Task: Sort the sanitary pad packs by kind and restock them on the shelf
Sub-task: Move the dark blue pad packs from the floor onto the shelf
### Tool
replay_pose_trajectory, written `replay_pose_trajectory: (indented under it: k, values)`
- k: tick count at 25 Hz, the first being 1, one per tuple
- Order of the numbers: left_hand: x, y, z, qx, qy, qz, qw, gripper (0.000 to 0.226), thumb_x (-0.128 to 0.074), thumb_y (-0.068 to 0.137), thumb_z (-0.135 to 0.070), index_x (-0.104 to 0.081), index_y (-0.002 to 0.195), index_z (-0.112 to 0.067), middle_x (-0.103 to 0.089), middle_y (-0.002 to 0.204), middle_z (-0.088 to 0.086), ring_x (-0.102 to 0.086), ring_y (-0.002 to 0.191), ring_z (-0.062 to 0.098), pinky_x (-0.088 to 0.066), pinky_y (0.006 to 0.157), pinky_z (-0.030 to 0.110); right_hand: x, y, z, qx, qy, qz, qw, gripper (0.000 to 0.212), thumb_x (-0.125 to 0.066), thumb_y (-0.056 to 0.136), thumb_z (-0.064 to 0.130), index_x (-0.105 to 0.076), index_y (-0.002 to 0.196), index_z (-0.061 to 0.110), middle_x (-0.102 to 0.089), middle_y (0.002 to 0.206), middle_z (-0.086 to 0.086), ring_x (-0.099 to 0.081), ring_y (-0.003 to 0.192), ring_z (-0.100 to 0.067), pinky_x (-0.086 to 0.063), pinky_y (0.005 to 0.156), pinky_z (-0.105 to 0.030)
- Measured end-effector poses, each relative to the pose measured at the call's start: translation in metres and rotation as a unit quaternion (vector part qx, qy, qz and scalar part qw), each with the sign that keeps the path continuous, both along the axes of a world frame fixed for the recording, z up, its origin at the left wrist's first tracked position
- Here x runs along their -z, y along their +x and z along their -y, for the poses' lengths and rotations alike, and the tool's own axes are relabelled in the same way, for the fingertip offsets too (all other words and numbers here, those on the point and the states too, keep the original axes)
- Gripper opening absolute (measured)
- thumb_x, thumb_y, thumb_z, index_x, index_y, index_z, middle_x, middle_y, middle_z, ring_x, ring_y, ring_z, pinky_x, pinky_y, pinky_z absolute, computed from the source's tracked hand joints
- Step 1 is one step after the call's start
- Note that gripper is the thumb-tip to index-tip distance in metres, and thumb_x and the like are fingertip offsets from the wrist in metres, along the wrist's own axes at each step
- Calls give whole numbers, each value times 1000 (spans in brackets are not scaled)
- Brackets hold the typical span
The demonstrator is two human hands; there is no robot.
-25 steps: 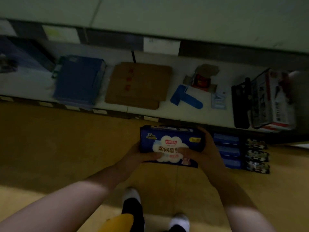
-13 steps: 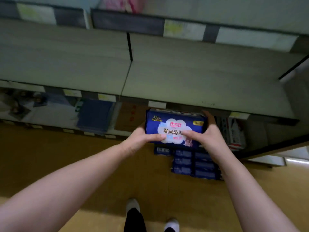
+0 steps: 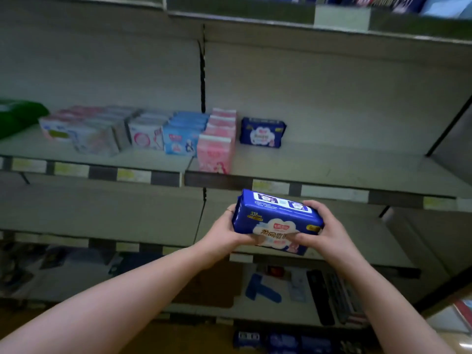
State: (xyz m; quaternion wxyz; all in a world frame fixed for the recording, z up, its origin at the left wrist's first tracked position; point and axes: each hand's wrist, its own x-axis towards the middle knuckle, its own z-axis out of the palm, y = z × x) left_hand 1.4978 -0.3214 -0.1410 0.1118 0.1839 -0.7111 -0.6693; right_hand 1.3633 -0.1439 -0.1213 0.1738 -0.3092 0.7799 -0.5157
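Observation:
I hold a dark blue sanitary pad pack with both hands in front of the shelf unit. My left hand grips its left end and my right hand grips its right end. On the shelf above stands a matching dark blue pack by itself. To its left stand rows of pink packs, light blue packs and white-pink packs. Further white packs fill the left part of that shelf.
A green pack sits at the far left of the shelf. The shelf to the right of the lone blue pack is bare. The lower shelf holds flattened cardboard and a blue item. More dark blue packs lie on the floor below.
The view has tilted up from the floor and bottom shelf to the stocked shelf. Both hands have raised the dark blue pack up toward that shelf.

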Motion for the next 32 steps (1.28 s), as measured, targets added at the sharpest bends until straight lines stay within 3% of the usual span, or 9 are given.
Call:
replay_pose_trajectory:
  k: [4, 11, 13, 16, 23, 26, 28, 30, 32]
  values:
    - [-38, -15, 17, 13, -39, -36, 999, 58, -76, 67, 6, -49, 113, -16, -66, 100, -8, -66, 83, -3, -52, 69, 14, -30, -9, 16, 30, -12, -59, 998, 66, -78, 64, -2, -49, 110, 35, -60, 104, 9, -62, 90, -10, -53, 70, -26]
    - [-76, -53, 62, -42, -212, 33, 976, 59, -75, 75, -30, -44, 124, -19, -57, 120, -4, -58, 103, 8, -48, 78, 18, -56, -61, 58, 58, -55, -54, 995, 61, -79, 66, 0, -48, 113, 23, -59, 101, 8, -62, 88, -11, -54, 64, -24]
    - [-86, -67, 78, -76, -229, 46, 969, 48, -67, 82, -26, -44, 124, -18, -55, 123, 3, -57, 99, 12, -50, 72, 20, -51, -87, 75, 70, -59, -54, 994, 60, -80, 66, 1, -46, 112, 21, -58, 101, 5, -59, 89, -16, -50, 64, -20]
    - [-103, -94, 106, -136, -317, 63, 937, 46, -60, 87, -22, -42, 129, -23, -43, 131, 3, -48, 113, 19, -48, 89, 30, -39, -131, 101, 49, -51, -79, 994, 59, -80, 68, 3, -44, 112, 21, -56, 107, 1, -56, 90, -15, -48, 60, -10]
    - [-91, -142, 164, -125, -488, 121, 855, 53, -59, 87, -36, -42, 134, -21, -40, 139, -1, -38, 126, 15, -32, 107, 29, -5, -205, 170, 8, -16, -47, 999, 64, -82, 66, 5, -43, 113, 21, -54, 116, -5, -57, 106, -25, -48, 94, -43]
    - [-83, -154, 181, -101, -545, 161, 817, 53, -52, 88, -46, -46, 132, -18, -45, 137, -1, -41, 125, 13, -29, 108, 28, 2, -226, 189, 12, 12, -57, 998, 69, -81, 68, 10, -43, 125, 16, -47, 125, -10, -53, 114, -28, -44, 100, -38]
    - [-83, -158, 192, -79, -551, 204, 805, 73, -39, 75, -64, -46, 133, -21, -44, 139, -2, -38, 128, 14, -29, 108, 30, 1, -233, 199, 14, 43, -90, 995, 74, -80, 72, 14, -39, 133, 13, -39, 129, -13, -50, 114, -28, -39, 99, -31]
    - [-83, -163, 203, -81, -542, 222, 807, 90, -25, 59, -71, -50, 130, -23, -47, 135, -2, -41, 125, 16, -31, 107, 33, -2, -238, 210, 20, 60, -107, 992, 75, -77, 74, 15, -36, 136, 12, -33, 131, -15, -48, 115, -29, -38, 99, -28]
    - [-84, -170, 214, -113, -515, 195, 827, 86, -25, 59, -72, -61, 118, -21, -57, 122, 1, -49, 115, 19, -38, 100, 34, -6, -239, 220, 24, 70, -104, 992, 75, -75, 77, 14, -33, 139, 12, -29, 132, -16, -46, 117, -30, -37, 100, -28]
